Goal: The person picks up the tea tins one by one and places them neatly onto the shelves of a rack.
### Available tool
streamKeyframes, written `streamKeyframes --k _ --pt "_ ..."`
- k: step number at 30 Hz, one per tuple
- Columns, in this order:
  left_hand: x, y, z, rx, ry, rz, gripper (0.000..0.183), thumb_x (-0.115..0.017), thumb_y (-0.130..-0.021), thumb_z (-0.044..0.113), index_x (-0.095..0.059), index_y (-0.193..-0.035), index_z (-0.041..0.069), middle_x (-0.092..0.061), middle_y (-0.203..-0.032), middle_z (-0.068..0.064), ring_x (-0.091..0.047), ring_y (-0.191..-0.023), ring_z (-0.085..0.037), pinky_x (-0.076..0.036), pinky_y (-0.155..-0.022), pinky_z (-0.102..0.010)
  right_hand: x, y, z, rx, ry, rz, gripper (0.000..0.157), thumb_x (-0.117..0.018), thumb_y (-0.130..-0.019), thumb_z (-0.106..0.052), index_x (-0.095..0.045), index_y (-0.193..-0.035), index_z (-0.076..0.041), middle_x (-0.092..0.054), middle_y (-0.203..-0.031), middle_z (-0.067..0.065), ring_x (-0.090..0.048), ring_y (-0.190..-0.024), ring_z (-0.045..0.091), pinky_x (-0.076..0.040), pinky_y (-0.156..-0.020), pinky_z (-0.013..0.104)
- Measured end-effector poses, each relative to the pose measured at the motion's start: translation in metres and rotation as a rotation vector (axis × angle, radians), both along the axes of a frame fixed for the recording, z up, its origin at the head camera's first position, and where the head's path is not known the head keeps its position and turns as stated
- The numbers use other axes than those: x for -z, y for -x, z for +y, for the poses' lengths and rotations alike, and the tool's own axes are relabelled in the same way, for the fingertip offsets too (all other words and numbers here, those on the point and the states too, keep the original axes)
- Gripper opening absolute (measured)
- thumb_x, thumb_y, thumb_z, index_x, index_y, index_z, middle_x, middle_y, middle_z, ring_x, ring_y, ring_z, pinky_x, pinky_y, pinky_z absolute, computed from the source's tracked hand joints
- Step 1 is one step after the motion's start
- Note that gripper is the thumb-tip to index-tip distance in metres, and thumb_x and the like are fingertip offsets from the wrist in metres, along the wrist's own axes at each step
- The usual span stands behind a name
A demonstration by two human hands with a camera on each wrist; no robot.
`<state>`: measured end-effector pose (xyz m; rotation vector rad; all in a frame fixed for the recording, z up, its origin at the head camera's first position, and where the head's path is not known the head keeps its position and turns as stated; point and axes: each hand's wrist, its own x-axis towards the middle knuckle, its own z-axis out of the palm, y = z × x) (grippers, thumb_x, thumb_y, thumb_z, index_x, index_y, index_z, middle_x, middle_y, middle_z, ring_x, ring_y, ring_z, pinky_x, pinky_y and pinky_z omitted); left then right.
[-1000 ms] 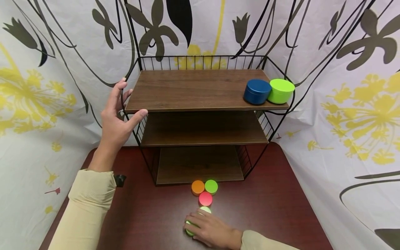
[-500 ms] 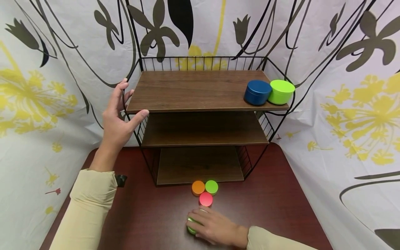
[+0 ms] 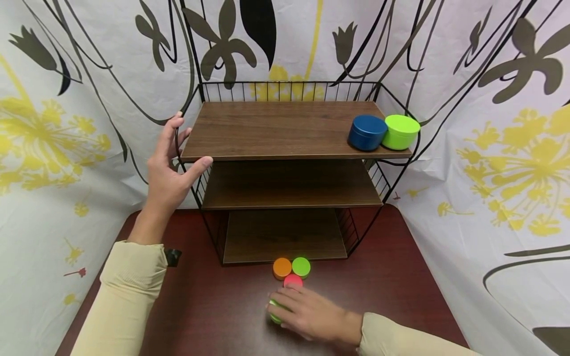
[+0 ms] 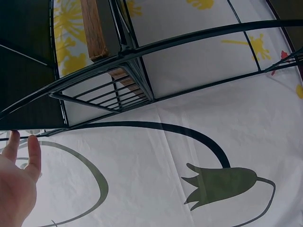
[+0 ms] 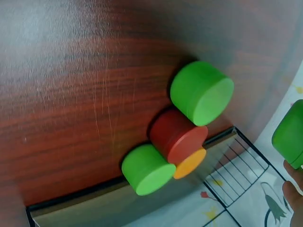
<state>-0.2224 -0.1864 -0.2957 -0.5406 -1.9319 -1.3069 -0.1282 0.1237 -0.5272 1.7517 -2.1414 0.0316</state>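
Note:
My left hand [image 3: 166, 168] holds the left side of a shelf rack [image 3: 285, 154], its thumb at the top board's front edge and its fingers at the wire frame. In the left wrist view, two fingers [image 4: 34, 156] reach the frame. Low over the table, my right hand [image 3: 307, 311] grips a round green tin [image 5: 289, 135], partly visible in the head view. Beyond it on the table stand a red tin [image 5: 177, 135], an orange tin [image 3: 282, 268] and a green tin [image 3: 301, 267], close together. Another green tin [image 5: 203, 92], hidden by the hand in the head view, stands beside the red one.
A blue tin [image 3: 367, 132] and a lime-green tin [image 3: 402, 132] stand side by side at the right end of the top board. The rack has two lower boards and stands on a dark red table [image 3: 213, 301]. Patterned cloth [image 3: 490, 163] surrounds it.
My right hand has moved slightly forward and right with the green tin, and now partly covers the red tin. The left hand stays on the rack.

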Motion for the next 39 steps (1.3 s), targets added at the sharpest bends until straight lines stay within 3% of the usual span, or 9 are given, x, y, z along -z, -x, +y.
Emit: streamKeyframes --k 4,15,21,27,30,35,39 --pt "0.000 0.000 0.000 -0.002 0.003 0.001 0.071 -0.079 -0.081 0.000 -0.044 -0.143 -0.002 -0.043 -0.153 -0.013 -0.053 -0.130 -0.034 -0.041 -0.104 -0.028 -0.010 0.002 0.002 -0.008 0.001 0.038 0.039 -0.046 -0.106 -0.029 -0.056 -0.138 -0.009 -0.059 -0.137 0.008 -0.054 -0.129 0.020 -0.039 -0.110 0.038" --pt "0.009 0.012 -0.008 -0.003 0.020 0.025 0.071 -0.080 -0.082 0.008 -0.045 -0.143 -0.001 -0.043 -0.153 -0.013 -0.053 -0.130 -0.034 -0.041 -0.104 -0.025 -0.037 0.011 0.008 0.004 0.019 -0.017 0.042 -0.052 -0.102 -0.025 -0.053 -0.141 -0.008 -0.055 -0.142 0.013 -0.052 -0.131 0.026 -0.037 -0.111 0.040" --pt "0.017 0.022 -0.015 0.005 0.017 0.030 0.072 -0.081 -0.082 0.008 -0.045 -0.144 0.000 -0.042 -0.154 -0.011 -0.053 -0.130 -0.032 -0.040 -0.106 -0.027 -0.053 0.014 0.012 -0.006 -0.012 -0.004 0.064 -0.061 -0.085 -0.006 -0.045 -0.146 -0.005 -0.049 -0.147 0.016 -0.049 -0.134 0.028 -0.034 -0.113 0.041" --pt "0.019 0.026 -0.017 0.001 0.017 0.036 0.073 -0.082 -0.082 0.013 -0.046 -0.144 0.002 -0.043 -0.154 -0.009 -0.054 -0.130 -0.030 -0.040 -0.106 -0.028 -0.068 0.017 0.015 -0.004 -0.016 0.029 0.080 -0.069 -0.074 -0.005 -0.042 -0.149 -0.003 -0.048 -0.147 0.016 -0.049 -0.133 0.029 -0.036 -0.112 0.043" --pt "0.020 0.026 -0.017 0.003 0.018 0.038 0.073 -0.082 -0.082 0.014 -0.046 -0.144 0.001 -0.043 -0.153 -0.010 -0.054 -0.130 -0.033 -0.041 -0.106 -0.027 -0.077 0.019 0.019 0.008 -0.009 0.048 0.067 -0.059 -0.083 -0.004 -0.043 -0.148 -0.004 -0.049 -0.146 0.016 -0.050 -0.131 0.029 -0.038 -0.110 0.043" --pt "0.020 0.025 -0.015 0.008 0.012 0.022 0.074 -0.081 -0.080 0.005 -0.045 -0.145 0.002 -0.042 -0.154 -0.009 -0.053 -0.130 -0.032 -0.040 -0.107 -0.029 -0.094 0.026 0.024 0.022 0.024 0.089 0.046 -0.027 -0.105 -0.014 -0.048 -0.145 -0.006 -0.051 -0.144 0.015 -0.052 -0.129 0.028 -0.040 -0.108 0.044" --pt "0.020 0.024 -0.016 0.011 0.016 0.027 0.073 -0.081 -0.081 0.007 -0.047 -0.145 0.006 -0.043 -0.154 -0.004 -0.054 -0.130 -0.028 -0.042 -0.106 -0.031 -0.109 0.032 0.025 0.023 0.038 0.083 0.046 -0.024 -0.109 -0.020 -0.047 -0.146 -0.006 -0.051 -0.144 0.015 -0.052 -0.129 0.028 -0.040 -0.107 0.043"
